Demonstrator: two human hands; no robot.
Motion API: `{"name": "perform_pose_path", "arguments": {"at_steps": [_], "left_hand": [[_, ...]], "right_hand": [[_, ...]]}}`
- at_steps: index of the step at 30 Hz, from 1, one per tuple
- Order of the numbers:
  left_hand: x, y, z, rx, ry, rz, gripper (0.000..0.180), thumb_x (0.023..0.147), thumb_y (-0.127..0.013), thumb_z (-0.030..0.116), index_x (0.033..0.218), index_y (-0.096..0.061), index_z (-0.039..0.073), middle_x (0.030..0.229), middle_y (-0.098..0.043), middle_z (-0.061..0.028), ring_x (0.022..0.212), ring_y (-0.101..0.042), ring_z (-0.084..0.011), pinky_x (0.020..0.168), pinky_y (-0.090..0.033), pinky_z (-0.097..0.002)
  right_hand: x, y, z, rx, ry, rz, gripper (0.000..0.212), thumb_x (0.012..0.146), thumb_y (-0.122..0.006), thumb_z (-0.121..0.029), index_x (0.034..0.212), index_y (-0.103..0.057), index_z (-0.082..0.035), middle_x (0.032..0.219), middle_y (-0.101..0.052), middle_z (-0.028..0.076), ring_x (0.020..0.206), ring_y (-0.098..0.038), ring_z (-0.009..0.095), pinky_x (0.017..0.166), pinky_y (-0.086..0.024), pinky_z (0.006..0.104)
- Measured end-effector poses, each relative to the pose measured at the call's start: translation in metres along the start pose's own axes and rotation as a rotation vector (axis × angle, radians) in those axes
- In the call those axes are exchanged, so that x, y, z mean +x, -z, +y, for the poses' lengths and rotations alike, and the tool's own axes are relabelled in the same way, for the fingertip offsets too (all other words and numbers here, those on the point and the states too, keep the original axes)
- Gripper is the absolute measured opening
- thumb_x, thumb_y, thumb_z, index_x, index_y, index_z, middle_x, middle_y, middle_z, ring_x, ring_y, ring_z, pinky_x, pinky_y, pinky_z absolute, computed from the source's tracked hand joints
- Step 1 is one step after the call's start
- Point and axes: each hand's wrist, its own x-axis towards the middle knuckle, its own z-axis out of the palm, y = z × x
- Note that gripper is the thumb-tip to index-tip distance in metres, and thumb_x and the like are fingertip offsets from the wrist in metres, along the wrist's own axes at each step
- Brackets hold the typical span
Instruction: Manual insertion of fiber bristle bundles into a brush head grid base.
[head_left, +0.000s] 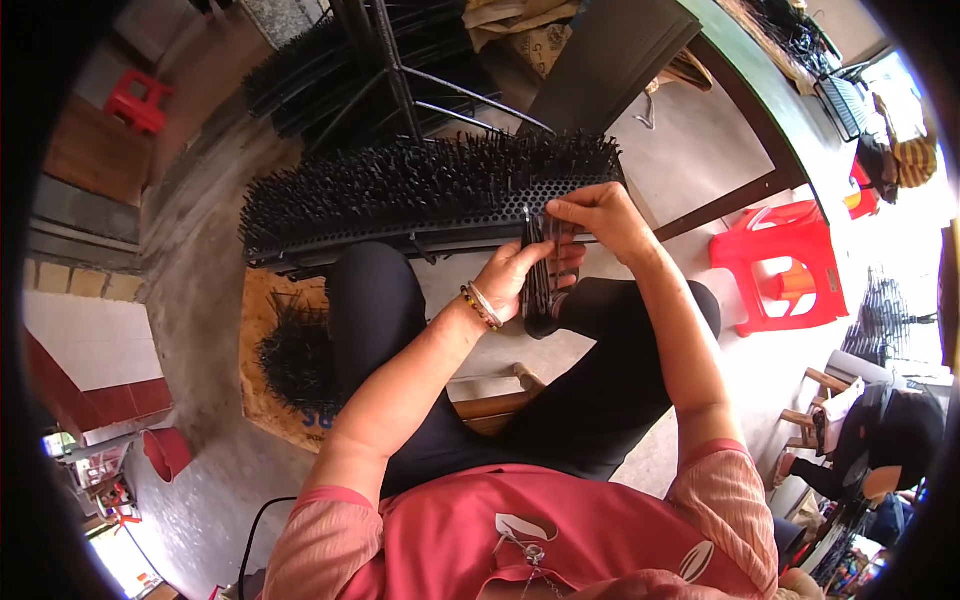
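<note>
Left hand [513, 278]: my fingers are wrapped round a bundle of thin black pieces, clamped on it beyond the wrist with the bracelets [481, 305].
Bundle [538, 298]: it stands roughly upright between my knees, its top reaching the near edge of the panel, toward the right end.
Right hand [608, 222]: just beside the left, thumb and fingertips close together over the panel's right end; whether they pinch a single piece is too small for me to tell.
Panel [560, 190]: long, black and perforated, lying across in front of my knees; bare holes show at the right end and along the near edge.
Bristling rows [410, 185]: black pieces stand up thickly from the panel's left end through its middle and along the far edge.
Step in hand: I judge it to be setting pieces into the holes, one or a few at a time.
Next move: it seems to call for a bare hole at the right end, a fine pinch and a straight tip, the left hand keeping the bundle within reach.
Brown board [262, 290]: on the floor by my left knee, with a loose black pile [298, 355] on it.
Metal frame [397, 90]: beyond the panel's far edge.
Red stool [790, 310]: well off to my right.
</note>
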Motion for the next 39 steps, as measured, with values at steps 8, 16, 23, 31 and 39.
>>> {"name": "perform_pose_path", "arguments": {"at_steps": [8,16,23,31,39], "left_hand": [[-0.001,0.005,-0.004,-0.037,0.113,0.083,0.026,0.092,-0.051,0.018,0.112,-0.052,0.002,0.105,-0.061,-0.0138,0.094,-0.061,-0.0226,0.079,-0.054,-0.0382],[0.0,0.011,-0.008,0.025,0.21,0.017,0.032,0.093,-0.047,0.019,0.12,-0.049,0.002,0.109,-0.06,-0.0173,0.094,-0.062,-0.0209,0.075,-0.054,-0.0324],[-0.001,0.014,-0.008,0.046,0.212,0.006,0.034,0.093,-0.046,0.019,0.122,-0.048,0.0,0.111,-0.059,-0.0182,0.093,-0.062,-0.021,0.076,-0.054,-0.0326],[-0.002,0.014,-0.007,0.034,0.214,0.013,0.033,0.093,-0.045,0.017,0.121,-0.048,0.0,0.11,-0.06,-0.0173,0.092,-0.063,-0.0207,0.076,-0.054,-0.0322],[-0.003,0.012,-0.006,0.019,0.22,0.03,0.032,0.093,-0.044,0.015,0.121,-0.048,-0.001,0.11,-0.06,-0.0173,0.092,-0.063,-0.0197,0.076,-0.055,-0.0317]], "right_hand": [[0.02,0.042,-0.007,0.069,0.451,0.483,0.018,0.087,-0.061,-0.012,0.094,-0.066,0.004,0.08,-0.066,0.005,0.074,-0.059,0.009,0.07,-0.047,0.0215],[0.044,0.044,0.008,-0.091,0.55,0.558,0.019,0.082,-0.066,-0.013,0.094,-0.067,0.002,0.084,-0.07,0.008,0.078,-0.064,0.009,0.071,-0.049,0.0215],[0.047,0.045,0.009,-0.139,0.566,0.529,0.018,0.083,-0.065,-0.013,0.093,-0.067,0.001,0.084,-0.07,0.007,0.08,-0.064,0.009,0.074,-0.048,0.0217],[0.047,0.047,0.012,-0.061,0.545,0.523,0.017,0.084,-0.065,-0.012,0.092,-0.068,0.002,0.084,-0.069,0.006,0.081,-0.062,0.009,0.077,-0.047,0.0215],[0.048,0.038,0.016,-0.149,0.521,0.654,0.017,0.084,-0.065,-0.012,0.093,-0.067,0.002,0.082,-0.069,0.006,0.079,-0.062,0.008,0.075,-0.048,0.0212]]}}
